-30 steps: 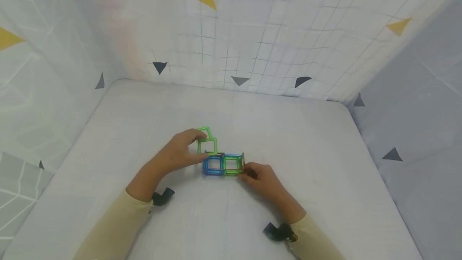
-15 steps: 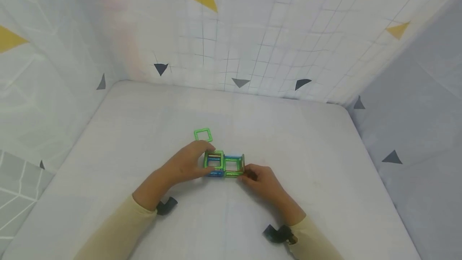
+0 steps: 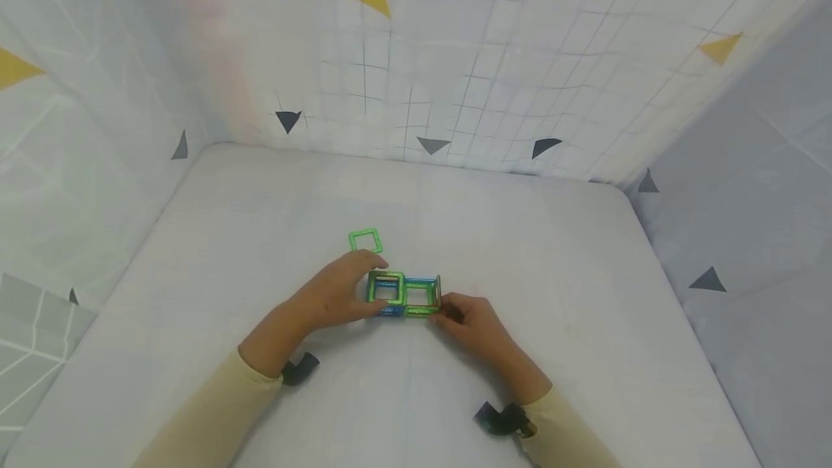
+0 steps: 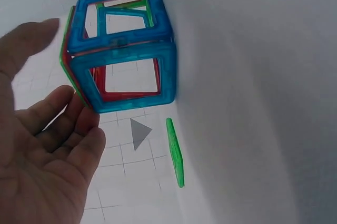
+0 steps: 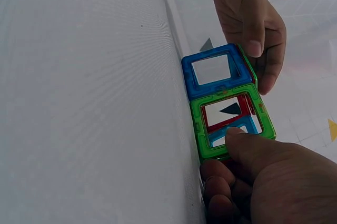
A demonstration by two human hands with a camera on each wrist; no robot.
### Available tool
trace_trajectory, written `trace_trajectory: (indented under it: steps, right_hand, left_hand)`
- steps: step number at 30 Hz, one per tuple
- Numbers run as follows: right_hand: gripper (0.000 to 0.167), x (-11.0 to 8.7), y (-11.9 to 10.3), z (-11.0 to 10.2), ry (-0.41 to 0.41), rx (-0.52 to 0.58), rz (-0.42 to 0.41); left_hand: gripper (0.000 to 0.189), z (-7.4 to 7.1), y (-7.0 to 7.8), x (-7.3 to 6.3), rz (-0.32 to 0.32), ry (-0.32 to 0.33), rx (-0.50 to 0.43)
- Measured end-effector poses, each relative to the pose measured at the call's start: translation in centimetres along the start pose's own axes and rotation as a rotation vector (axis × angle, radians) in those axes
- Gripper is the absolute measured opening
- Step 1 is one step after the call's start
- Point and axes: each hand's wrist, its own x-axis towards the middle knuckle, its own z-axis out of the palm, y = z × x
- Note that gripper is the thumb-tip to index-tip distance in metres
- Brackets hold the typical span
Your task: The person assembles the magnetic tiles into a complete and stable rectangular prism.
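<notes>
Two joined cubes of square magnetic tiles stand on the table, a blue one (image 3: 390, 311) at left and a green-fronted one (image 3: 419, 310) at right. A green magnetic tile (image 3: 401, 289) lies across the top of the left cube. My left hand (image 3: 330, 293) holds this tile lightly, thumb at its near edge and fingers at its far edge. With thumb on the front and fingers at the side, my right hand (image 3: 479, 325) grips the right cube, whose top is uncovered. Red tile edges (image 4: 129, 97) show inside the left cube.
Behind my left hand, a loose green square tile (image 3: 378, 240) lies flat on the white-covered table (image 3: 520, 237). Patterned cloth walls (image 3: 455, 56) rise at the table's back and sides.
My left hand has brought the green tile down and slightly right onto the left cube's top. The loose tile behind has come into fuller view. My right hand stays in place.
</notes>
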Motion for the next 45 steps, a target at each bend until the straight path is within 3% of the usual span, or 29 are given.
trace_trajectory:
  steps: [14,20,25,35,45]
  right_hand:
    - [0.021,0.0,-0.1,-0.2,0.0,0.009,-0.028]
    - [0.021,0.0,0.0,-0.2,0.004,0.012,-0.027]
    - [0.02,0.0,-0.1,-0.2,0.006,0.022,-0.031]
    - [0.02,0.0,0.2,-0.1,0.004,0.021,-0.043]
    - [0.02,-0.1,0.3,0.1,0.009,0.016,-0.035]
  left_hand:
    - [0.067,-2.0,-4.6,2.5,-0.141,0.094,-0.105]
    - [0.071,-1.9,-5.9,3.6,-0.192,0.087,-0.049]
    - [0.073,-1.9,-6.4,4.7,-0.229,0.044,-0.007]
    - [0.072,-1.2,-6.9,6.2,-0.236,0.016,0.012]
    - [0.078,-0.6,-7.3,6.6,-0.262,-0.028,0.002]
